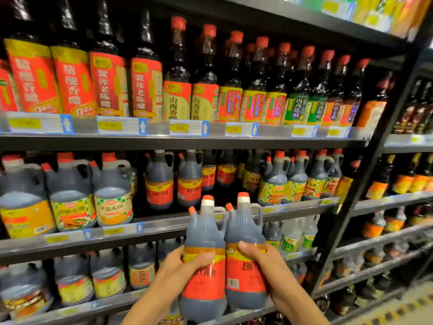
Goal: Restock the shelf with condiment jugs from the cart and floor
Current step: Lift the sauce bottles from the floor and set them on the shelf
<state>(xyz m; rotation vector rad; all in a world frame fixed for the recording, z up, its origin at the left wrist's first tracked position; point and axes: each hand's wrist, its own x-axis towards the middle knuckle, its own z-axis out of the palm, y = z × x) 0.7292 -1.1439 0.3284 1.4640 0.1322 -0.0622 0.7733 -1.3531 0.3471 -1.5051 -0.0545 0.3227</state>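
Observation:
Two dark condiment jugs with red and yellow labels and orange caps are held side by side in front of the shelving. My left hand [178, 266] grips the left jug [203, 233] around its label. My right hand [262, 259] grips the right jug [243, 228] the same way. Both jugs are upright, touching each other, at the height of the middle shelf [164, 227]. Right behind them that shelf has a gap between two matching red-label jugs [174, 181] and the green-label jugs [283, 181].
The top shelf [164, 139] carries a full row of tall vinegar bottles. Big jugs [68, 195] fill the middle shelf's left. Lower shelves hold more jugs and pale bottles [293, 233]. A black upright post [365, 184] separates the bay on the right. Neither cart nor floor stock is in view.

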